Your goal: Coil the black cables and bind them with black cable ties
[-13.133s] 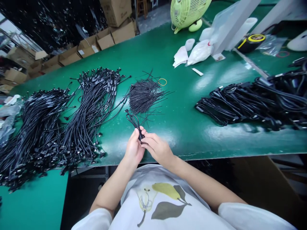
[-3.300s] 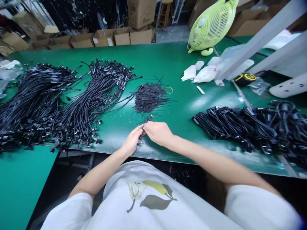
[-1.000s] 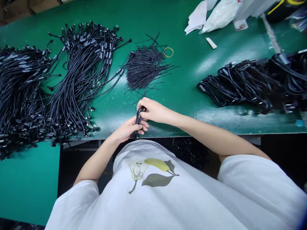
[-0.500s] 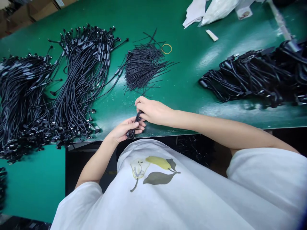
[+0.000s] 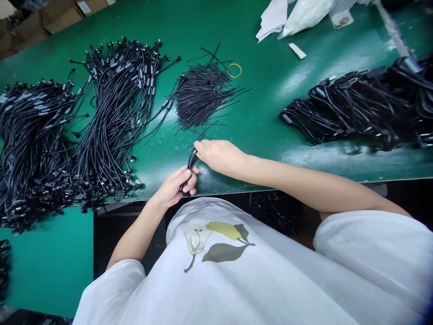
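Near the front edge of the table, a black cable (image 5: 191,163) is folded into a narrow coiled bundle. My left hand (image 5: 177,186) is closed around its lower part, the thumb lying across the strands. The fingers of my right hand (image 5: 219,155) are pinched at the bundle's upper end; their tips are partly hidden. Just beyond my hands lies a pile of short, thin black ties (image 5: 203,97), some pointing loosely toward my right fingers.
Long black cables with grey sleeves (image 5: 111,99) lie in heaps on the left of the green table (image 5: 250,108). Coiled cable bundles (image 5: 352,104) are piled at right. A yellow rubber band (image 5: 234,70), a white scrap (image 5: 297,50) and a plastic bag (image 5: 306,18) lie farther back.
My right hand has shifted slightly right, away from my left fingers, and more of the cable bundle shows between the hands. My left hand has moved a little left, still holding the cable.
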Motion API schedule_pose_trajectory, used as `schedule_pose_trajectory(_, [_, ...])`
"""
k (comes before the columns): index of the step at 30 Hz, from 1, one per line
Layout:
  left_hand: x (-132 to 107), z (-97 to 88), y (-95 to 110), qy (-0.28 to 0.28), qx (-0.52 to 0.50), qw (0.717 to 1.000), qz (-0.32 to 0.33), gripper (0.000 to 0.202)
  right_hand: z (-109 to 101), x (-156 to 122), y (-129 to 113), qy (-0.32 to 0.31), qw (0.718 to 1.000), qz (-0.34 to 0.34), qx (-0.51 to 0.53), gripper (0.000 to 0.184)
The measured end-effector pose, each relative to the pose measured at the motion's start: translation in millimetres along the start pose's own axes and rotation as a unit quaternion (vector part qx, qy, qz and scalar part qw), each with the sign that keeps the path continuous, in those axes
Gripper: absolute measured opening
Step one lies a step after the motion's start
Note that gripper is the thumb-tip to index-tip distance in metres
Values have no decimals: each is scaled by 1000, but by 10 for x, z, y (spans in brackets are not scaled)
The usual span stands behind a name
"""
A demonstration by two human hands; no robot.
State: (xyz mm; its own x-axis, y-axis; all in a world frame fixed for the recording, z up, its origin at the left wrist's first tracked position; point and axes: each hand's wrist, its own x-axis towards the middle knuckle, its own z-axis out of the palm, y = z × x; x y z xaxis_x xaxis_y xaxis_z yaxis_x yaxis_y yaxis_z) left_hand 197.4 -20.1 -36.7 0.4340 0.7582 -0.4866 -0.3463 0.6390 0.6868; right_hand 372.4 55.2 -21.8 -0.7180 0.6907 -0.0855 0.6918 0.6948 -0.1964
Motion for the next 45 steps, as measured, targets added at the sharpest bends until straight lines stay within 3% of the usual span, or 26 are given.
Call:
schedule_pose_trajectory(6, [-57, -22, -20, -8, -45, 999, -3, 31, -105, -48, 156, 43, 996, -39, 69, 24])
schedule_pose_trajectory(10, [-9, 32, -40, 24, -9, 1000, -15, 42, -60, -82, 196, 125, 978, -157, 55, 30])
schedule_pose_trajectory(13, [22, 73, -39, 20, 61, 997, -43, 59, -17, -121, 167, 71, 972, -225, 0, 19])
schedule_pose_trajectory(17, [31, 80, -65, 24, 201, 979, -10, 57, 18, -216, 123, 40, 972, -229, -35, 29])
schedule_pose_trajectory(19, [40, 71, -71, 35, 364, 930, 32, 50, 63, -272, 98, 22, 978, -209, -17, 26])
schedule_pose_trajectory(22, [63, 38, 0, 26, 617, 778, 119, 42, 169, -340, 81, -70, 983, -157, 60, 33])
schedule_pose_trajectory(24, [79, -3, 105, 19, 679, 706, 200, 39, 223, -370, 103, -76, 988, -107, 86, 33])
schedule_pose_trajectory(25, [89, -27, 161, 41, 673, 695, 249, 39, 238, -382, 124, -46, 994, -69, 76, 32])
schedule_pose_trajectory(27, [119, -69, 242, 134, 586, 723, 341, 42, 244, -406, 165, 44, 999, 20, 23, 32])
schedule_pose_trajectory(29, [178, -83, 249, 186, 434, 801, 368, 48, 244, -423, 180, 116, 990, 80, -31, 32])
schedule_pose_trajectory(31, [260, -50, 188, 149, 307, 873, 348, 52, 263, -427, 157, 166, 980, 82, -70, 30])
schedule_pose_trajectory(32, [302, -19, 147, 122, 271, 892, 339, 54, 282, -424, 135, 188, 976, 72, -83, 29])
schedule_pose_trajectory(35, [392, 78, 47, 108, 240, 902, 341, 54, 346, -408, 72, 231, 966, 55, -103, 28])
schedule_pose_trajectory(37, [412, 109, 17, 111, 236, 901, 346, 47, 370, -400, 57, 227, 968, 52, -93, 25])
schedule_pose_trajectory(42, [383, 112, -4, 105, 253, 881, 385, 25, 339, -386, 98, 85, 994, 4, 63, 20])
schedule_pose_trajectory(45, [375, 154, 0, 92, 235, 883, 395, 21, 315, -359, 93, 36, 983, -14, 181, 14])
